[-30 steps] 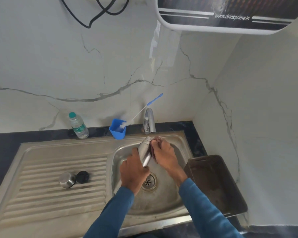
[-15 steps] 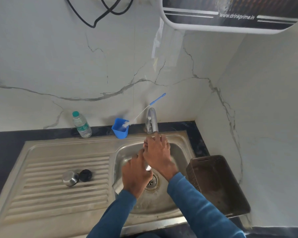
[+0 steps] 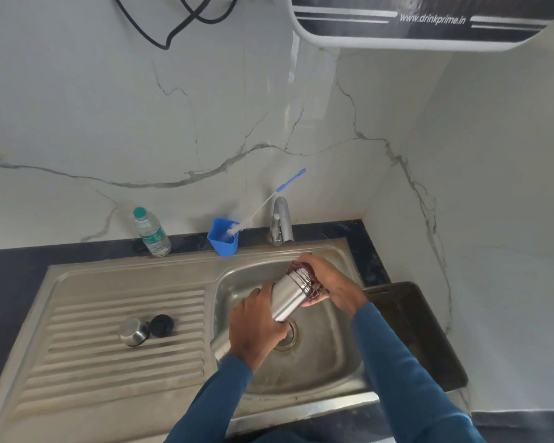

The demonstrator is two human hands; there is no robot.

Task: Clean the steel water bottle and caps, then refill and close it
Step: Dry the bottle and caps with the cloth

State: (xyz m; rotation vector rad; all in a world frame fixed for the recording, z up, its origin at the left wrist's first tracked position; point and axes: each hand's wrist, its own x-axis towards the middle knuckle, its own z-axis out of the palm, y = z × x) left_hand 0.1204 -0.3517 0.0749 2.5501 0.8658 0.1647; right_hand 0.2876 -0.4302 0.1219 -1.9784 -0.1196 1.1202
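Steel bottle (image 3: 288,298) over basin (image 3: 327,375): left hand (image 3: 256,329) holds it, right hand (image 3: 333,281) clutches scrubber (image 3: 303,266) at its neck; steel cap (image 3: 134,331), black cap (image 3: 161,325) on drainboard (image 3: 109,375).

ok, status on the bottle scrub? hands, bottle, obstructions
Left hand grips steel bottle, tilted over sink. Right hand holds maroon scrubber at its neck. Steel cap, black cap off, on drainboard. Nothing in the way.

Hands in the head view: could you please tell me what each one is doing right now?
Left hand: grips the bottle.
Right hand: holds a dark red scrubber against the bottle neck.
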